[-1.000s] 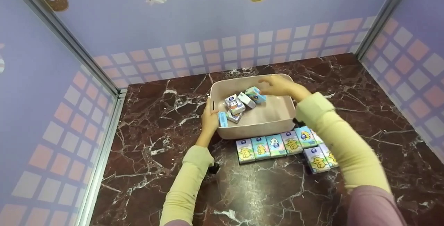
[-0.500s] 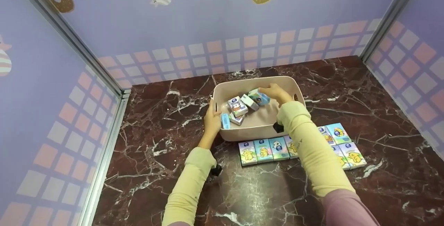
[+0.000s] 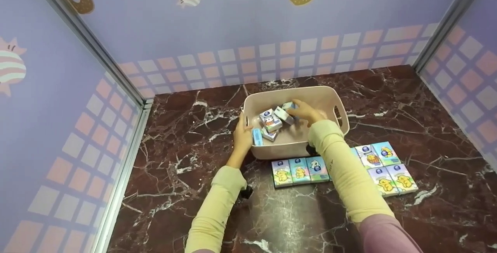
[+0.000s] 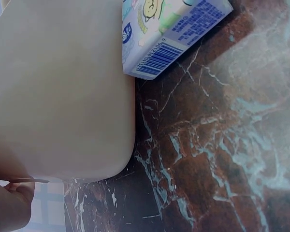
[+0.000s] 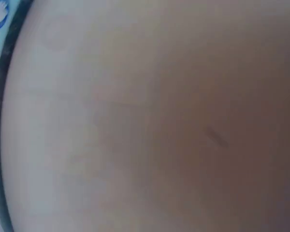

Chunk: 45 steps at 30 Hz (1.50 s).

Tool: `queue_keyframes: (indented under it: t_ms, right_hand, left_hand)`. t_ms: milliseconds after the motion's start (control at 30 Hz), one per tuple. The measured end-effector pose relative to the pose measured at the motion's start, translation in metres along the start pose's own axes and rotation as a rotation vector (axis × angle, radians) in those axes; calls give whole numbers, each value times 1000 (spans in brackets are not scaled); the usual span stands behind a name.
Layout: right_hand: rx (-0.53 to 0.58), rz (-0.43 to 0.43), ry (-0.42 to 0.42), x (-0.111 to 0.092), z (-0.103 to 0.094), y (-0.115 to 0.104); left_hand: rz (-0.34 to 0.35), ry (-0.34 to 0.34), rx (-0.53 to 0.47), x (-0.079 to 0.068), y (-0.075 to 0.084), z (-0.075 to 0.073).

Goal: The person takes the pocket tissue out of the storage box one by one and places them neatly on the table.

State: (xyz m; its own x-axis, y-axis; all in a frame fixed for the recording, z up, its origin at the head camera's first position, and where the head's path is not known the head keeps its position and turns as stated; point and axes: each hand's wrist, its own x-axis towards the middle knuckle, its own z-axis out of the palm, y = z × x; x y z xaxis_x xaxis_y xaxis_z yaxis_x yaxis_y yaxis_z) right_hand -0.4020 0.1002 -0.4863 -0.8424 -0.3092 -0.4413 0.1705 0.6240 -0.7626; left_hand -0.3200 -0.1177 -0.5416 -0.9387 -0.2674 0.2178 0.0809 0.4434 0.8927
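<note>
A beige plastic basket (image 3: 279,152) stands on the dark marble surface with several tissue packs inside. My left hand (image 3: 242,134) grips its left side at the handle slot; in the left wrist view that hand (image 4: 9,205) shows at the lower left corner. Inside the basket, my right hand (image 3: 306,112) pinches a bluish tissue pack (image 3: 288,106), mostly covered by the fingers. Touching that one is a white-ended pack (image 3: 283,115). Left of them lie a cartoon-printed pack (image 3: 270,120) and a light blue pack (image 3: 257,136) on edge.
Along the basket's near side runs a row of tissue packs (image 3: 282,173), partly hidden by the right sleeve. More packs (image 3: 382,183) lie in two rows to the right. Purple printed walls (image 3: 248,20) enclose the back and sides. The right wrist view is blurred by the basket wall (image 5: 87,121).
My right hand has come down into the basket onto the bluish tissue pack, which has tilted under the fingers. My left hand keeps its grip on the basket. The head view has shifted slightly.
</note>
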Motion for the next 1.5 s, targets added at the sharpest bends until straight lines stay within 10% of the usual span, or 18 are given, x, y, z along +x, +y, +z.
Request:
queue_keyframes:
  t_ms: [233, 533, 733, 933, 1200, 1500]
  right_hand:
    - [-127, -238, 156, 92, -1, 66]
    - [-92, 66, 49, -4, 8, -2]
    - [-83, 118, -43, -14, 13, -4]
    - [-87, 152, -222, -15, 15, 0]
    - [-122, 96, -288, -26, 4, -12]
    - [-54, -231, -29, -47, -24, -32]
  left_hand:
    - [-4, -2, 74, -11, 38, -10]
    - [12, -4, -27, -5, 15, -4]
    - [-33, -20, -42, -2, 8, 2]
    - [-63, -35, 21, -12, 35, -6]
    - [-74, -31, -7, -12, 36, -6]
    - [-64, -21, 20, -14, 33, -10]
